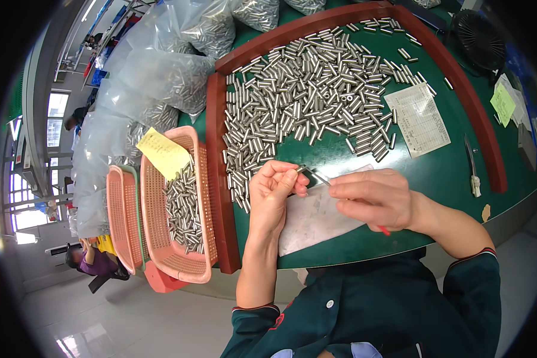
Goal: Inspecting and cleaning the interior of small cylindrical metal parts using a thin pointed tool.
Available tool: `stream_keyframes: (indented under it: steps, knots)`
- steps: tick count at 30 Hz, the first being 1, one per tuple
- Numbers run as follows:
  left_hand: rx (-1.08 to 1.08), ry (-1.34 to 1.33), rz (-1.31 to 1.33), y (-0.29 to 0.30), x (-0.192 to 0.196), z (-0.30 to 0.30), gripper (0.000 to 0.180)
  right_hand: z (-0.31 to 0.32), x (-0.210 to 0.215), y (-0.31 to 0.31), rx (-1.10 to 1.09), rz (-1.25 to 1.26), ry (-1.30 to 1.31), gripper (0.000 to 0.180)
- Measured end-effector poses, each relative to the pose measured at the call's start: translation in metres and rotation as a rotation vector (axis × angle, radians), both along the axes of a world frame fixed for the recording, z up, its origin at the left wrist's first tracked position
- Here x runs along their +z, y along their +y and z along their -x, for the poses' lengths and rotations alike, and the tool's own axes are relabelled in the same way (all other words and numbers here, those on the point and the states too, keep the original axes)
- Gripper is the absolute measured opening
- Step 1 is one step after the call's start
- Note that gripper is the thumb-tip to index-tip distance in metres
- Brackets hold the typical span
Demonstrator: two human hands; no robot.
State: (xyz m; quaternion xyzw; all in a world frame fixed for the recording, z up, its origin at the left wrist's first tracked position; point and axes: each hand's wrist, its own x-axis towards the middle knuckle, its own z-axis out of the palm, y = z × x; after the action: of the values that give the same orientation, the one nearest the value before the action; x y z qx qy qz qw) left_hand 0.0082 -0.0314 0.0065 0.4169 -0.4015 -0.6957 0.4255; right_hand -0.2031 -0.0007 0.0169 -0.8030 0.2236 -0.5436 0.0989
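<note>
Presently, hands: left hand [272,194] pinches a small metal tube [301,169]; right hand [373,198] grips a thin tool [320,177] touching it.
Edges: red-brown rim [221,179] bounds the green table [441,173].
Open room: bare green at 3 o'clock.
Obstacles: tube pile [310,89] at 12 o'clock; pink basket [179,203] at 9 o'clock.

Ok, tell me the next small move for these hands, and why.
Probably drop the pin into the pink basket: the left hand pinches one pin, the right hand has a thin tool at it, and the basket already holds similar pins.
</note>
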Motion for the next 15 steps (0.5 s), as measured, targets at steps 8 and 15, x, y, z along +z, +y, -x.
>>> stream_keyframes:
  steps: [8,15]
  knots:
    - [0.000,-0.001,-0.008,-0.0002,0.0001,0.0002,0.008,0.0029,0.0022,-0.0013,-0.010,-0.240,-0.192,0.024]
    - [-0.017,0.004,-0.017,-0.0006,-0.0001,0.0007,0.007,0.0025,0.0038,0.0005,0.035,-0.292,-0.191,0.020]
